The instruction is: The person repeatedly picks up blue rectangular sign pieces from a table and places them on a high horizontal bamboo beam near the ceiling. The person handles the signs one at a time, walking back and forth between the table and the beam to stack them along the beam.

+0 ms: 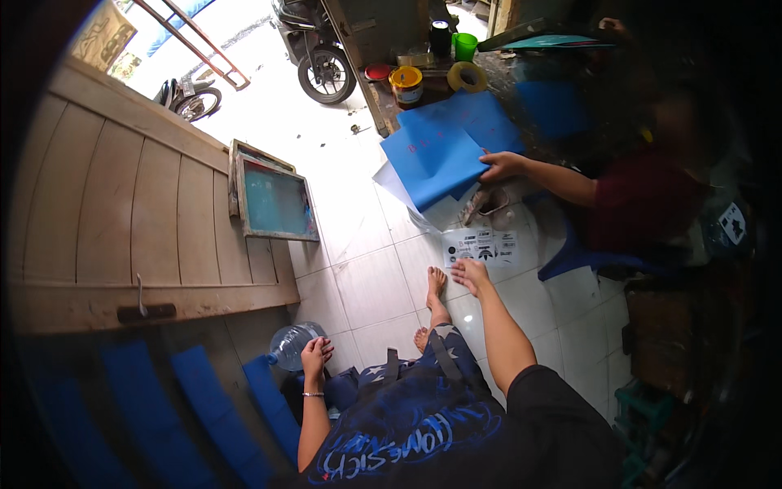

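My right hand (470, 277) reaches forward with its fingers apart and nothing in them, over the near edge of a white sheet with black printed marks (489, 247). My left hand (316, 357) hangs low with its fingers curled in, and I see nothing between them. A clear plastic water jug (288, 344) lies behind it. Ahead of my right hand, a co-worker's hand (503, 165) grips the edge of a blue sheet (430, 156) with faint red writing. More blue sheet (494, 114) shows behind it on the workbench.
On the workbench are a yellow tub (406, 84), a tape roll (467, 77) and a green mug (465, 46). A framed screen (278, 201) leans by the wooden door (114, 187) at left. Several blue strips (213, 403) are at lower left. A motorcycle (323, 73) stands outside.
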A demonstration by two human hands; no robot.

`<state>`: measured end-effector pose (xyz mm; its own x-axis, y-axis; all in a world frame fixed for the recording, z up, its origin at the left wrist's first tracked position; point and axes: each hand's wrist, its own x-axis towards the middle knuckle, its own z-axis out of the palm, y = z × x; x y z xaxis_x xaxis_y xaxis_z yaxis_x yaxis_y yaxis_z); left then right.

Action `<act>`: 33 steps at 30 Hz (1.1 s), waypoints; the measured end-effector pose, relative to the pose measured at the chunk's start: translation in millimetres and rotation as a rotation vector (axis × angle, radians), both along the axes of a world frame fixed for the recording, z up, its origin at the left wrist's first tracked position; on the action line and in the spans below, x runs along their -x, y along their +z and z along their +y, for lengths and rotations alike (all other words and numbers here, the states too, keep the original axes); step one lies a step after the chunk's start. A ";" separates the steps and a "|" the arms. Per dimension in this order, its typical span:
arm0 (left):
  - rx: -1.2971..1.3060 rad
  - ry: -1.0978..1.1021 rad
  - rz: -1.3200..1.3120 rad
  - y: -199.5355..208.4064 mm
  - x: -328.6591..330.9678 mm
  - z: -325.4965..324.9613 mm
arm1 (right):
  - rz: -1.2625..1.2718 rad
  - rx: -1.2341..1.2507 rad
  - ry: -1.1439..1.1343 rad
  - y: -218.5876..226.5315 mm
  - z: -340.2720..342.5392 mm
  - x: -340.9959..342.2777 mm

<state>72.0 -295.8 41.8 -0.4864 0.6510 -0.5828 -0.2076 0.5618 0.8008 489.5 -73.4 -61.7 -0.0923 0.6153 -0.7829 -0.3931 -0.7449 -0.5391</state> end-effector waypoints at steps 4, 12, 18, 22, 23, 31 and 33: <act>0.241 0.016 0.000 19.9 -14.0 35.1 | -0.011 -0.030 -0.157 -3.6 105.8 20.9; 0.308 -0.454 0.030 2.1 -69.5 106.1 | -0.003 0.142 -0.227 8.8 181.2 84.6; 0.019 -1.075 0.050 -41.6 -157.5 223.6 | 0.639 0.049 -0.535 99.1 172.0 202.6; -0.170 -0.896 0.086 -35.7 -212.6 282.2 | 0.923 0.022 -0.680 181.9 164.0 279.4; -0.129 -0.753 0.044 -26.3 -212.5 292.1 | 0.904 0.102 -0.724 200.4 162.9 294.4; -0.229 -0.003 0.292 38.1 -153.5 328.6 | 1.037 0.110 -0.497 318.7 143.2 364.8; -0.259 0.048 0.306 45.3 -133.0 327.6 | 1.062 0.021 -0.237 335.3 138.4 360.9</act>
